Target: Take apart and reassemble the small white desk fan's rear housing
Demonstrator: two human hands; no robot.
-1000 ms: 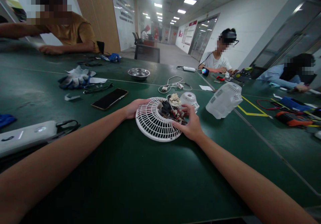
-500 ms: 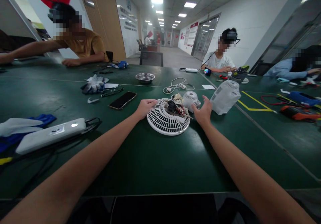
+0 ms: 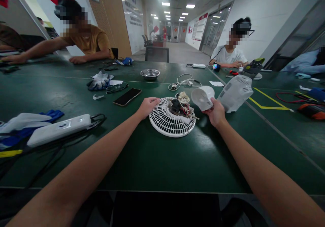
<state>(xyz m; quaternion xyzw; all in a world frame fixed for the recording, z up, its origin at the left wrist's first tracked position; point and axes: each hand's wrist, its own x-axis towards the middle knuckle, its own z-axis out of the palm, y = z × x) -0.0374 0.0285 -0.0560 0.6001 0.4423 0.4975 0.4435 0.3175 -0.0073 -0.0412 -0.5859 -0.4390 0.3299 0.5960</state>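
A round white fan grille [image 3: 169, 125] lies on the green table, with a motor and wires [image 3: 179, 107] on it. My left hand [image 3: 149, 106] grips the grille's left edge, fingers closed on the rim. To the right of the grille, my right hand [image 3: 215, 112] holds a small white plastic cover [image 3: 203, 97], tilted so its hollow side shows. Just beyond that hand stands a larger translucent white housing [image 3: 236, 93].
A phone [image 3: 127, 96], gloves [image 3: 99, 81] and a metal bowl [image 3: 150, 74] lie beyond my left hand. A white power strip [image 3: 61, 129] is at the left. A white cable [image 3: 181, 83] lies behind the grille. Other people sit across the table.
My right hand has closed on the small white cover and lifted and turned it, showing its hollow side. My left hand remains at the grille's edge. The view has shifted slightly.
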